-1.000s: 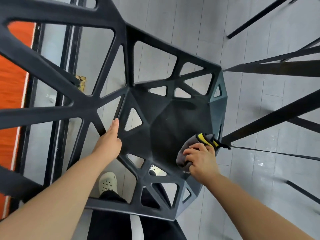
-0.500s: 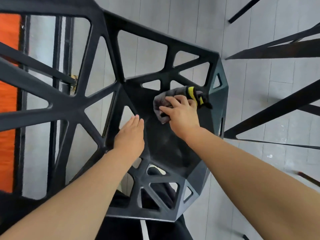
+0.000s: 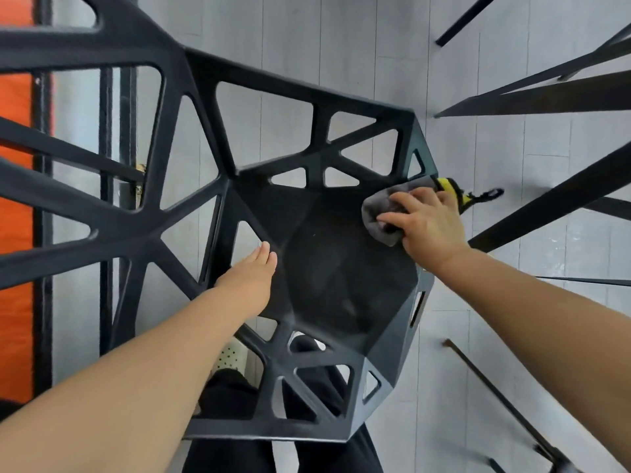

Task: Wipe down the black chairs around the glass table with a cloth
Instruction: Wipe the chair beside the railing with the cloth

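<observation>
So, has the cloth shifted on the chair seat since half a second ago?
Yes. The right hand swept the cloth rightward, from the rear middle of the chair seat to its right rim.

Grey plank floor (image 3: 358, 46) is running under everything, w/ pale scuffs showing nr its right edge. Along the floor's left edge an orange panel (image 3: 15, 199) is standing, w/ a black upright post (image 3: 42, 199) just beside it & more black uprights (image 3: 117, 97) further in. A small brass-coloured fitting (image 3: 140, 169) is sitting by the inner uprights; too blurred to tell what it is. Toward the top-right corner, long black slanted bars (image 3: 546, 93) are fanning out. Nr the bottom-right corner a thin dark rod (image 3: 495, 394) is running diagonally. Nr the bottom edge a pale perforated shoe (image 3: 232, 356) is resting on the floor, w/ black trousers (image 3: 228, 448) just beside it.
</observation>
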